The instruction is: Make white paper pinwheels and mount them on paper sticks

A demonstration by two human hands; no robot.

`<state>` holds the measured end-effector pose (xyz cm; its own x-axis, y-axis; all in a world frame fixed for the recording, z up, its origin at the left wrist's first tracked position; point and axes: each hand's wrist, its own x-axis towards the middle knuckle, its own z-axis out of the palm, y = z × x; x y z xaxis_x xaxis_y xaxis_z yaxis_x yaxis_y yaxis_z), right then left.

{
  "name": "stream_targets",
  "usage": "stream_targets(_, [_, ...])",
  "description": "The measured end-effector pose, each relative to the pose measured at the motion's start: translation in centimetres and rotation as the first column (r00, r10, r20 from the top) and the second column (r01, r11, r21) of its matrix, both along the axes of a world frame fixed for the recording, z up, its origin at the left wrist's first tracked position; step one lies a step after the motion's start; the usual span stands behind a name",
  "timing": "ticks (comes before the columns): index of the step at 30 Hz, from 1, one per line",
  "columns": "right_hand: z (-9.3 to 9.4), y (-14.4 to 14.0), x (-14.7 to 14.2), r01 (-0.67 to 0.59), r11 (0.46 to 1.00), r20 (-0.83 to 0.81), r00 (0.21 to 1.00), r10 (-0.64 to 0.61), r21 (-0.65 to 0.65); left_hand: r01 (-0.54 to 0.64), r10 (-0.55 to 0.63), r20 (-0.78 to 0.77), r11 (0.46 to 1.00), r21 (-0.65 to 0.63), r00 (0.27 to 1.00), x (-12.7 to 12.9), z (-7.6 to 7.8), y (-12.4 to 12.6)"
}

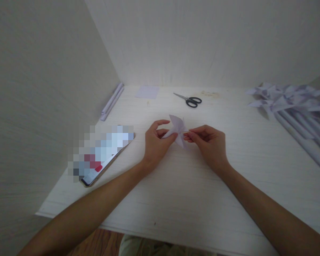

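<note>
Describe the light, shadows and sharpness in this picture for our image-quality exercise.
Head view: dim light, the left wall darker than the table's far middle; head view: soft-edged shading on the table between the left arm and right arm; head view: slight overall softness, the held paper's folds faint; head view: blocky pixelation over much of the phone's bright screen.
</note>
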<state>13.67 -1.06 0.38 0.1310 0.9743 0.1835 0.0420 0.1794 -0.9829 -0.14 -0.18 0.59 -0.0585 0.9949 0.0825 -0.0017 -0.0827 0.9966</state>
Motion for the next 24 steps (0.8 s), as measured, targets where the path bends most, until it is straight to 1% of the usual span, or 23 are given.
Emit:
stream_targets(5, [0.02, -0.01, 0.04, 0.000, 1.000, 0.010, 1.000, 0.000, -0.006, 0.017, -0.017, 0.002, 1.000, -0.010, 1.000, -0.04, 0.11, 0.01])
stream_targets(10, [0.08, -0.01, -0.08, 0.005, 1.000, 0.031, 0.999, -0.005, 0.003, 0.004, -0.005, -0.022, 1.000, -0.013, 1.000, 0.01, 0.29, 0.07])
stream_targets(18, [0.02, -0.13, 0.02, 0.002, 1.000, 0.075, 0.997, -0.003, 0.025, -0.003, 0.003, -0.016, 1.000, 0.014, 1.000, -0.01, -0.09, 0.19])
stream_targets(21, [0.05, -0.19, -0.02, 0.015, 0.999, 0.105, 0.994, -0.019, 0.041, -0.001, 0.001, -0.017, 1.000, 0.016, 1.000, -0.02, -0.15, 0.20])
stream_targets(24, [0.07, -0.30, -0.06, 0.022, 0.997, 0.180, 0.983, -0.035, 0.071, 0.004, -0.003, -0.022, 1.000, 0.021, 1.000, 0.00, -0.14, 0.19])
